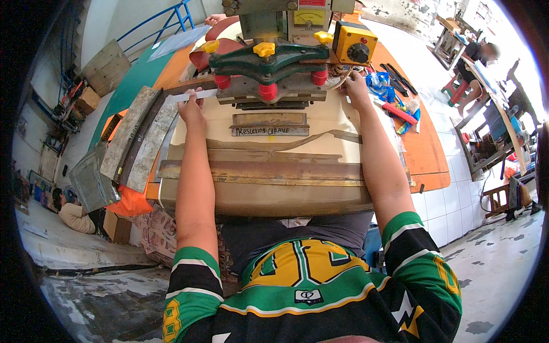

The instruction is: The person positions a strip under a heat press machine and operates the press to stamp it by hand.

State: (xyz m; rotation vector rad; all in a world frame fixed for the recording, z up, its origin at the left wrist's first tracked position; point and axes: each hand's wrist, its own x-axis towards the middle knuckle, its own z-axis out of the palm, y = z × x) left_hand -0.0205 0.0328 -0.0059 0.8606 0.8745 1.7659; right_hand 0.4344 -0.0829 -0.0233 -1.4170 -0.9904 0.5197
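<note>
A bench press with a green head (274, 66), yellow knobs and red posts stands in front of me, its dark lower bar over a cream work surface (229, 126). At the left end of that bar my left hand (193, 108) is closed, pinching a white strip (200, 96) that reaches toward the press. My right hand (357, 92) is beside the press's right end, below a yellow control box (355, 44) and close to some pale cables. Its fingers are curled, and what they hold is hidden.
Between my forearms lie a short lettered metal die (270, 130) and a long brownish metal bar (263, 172). Long metal bars (134, 134) sit at the left. Blue and red tools and wrappers (394, 106) cover the right side. Other people (472, 66) are farther off.
</note>
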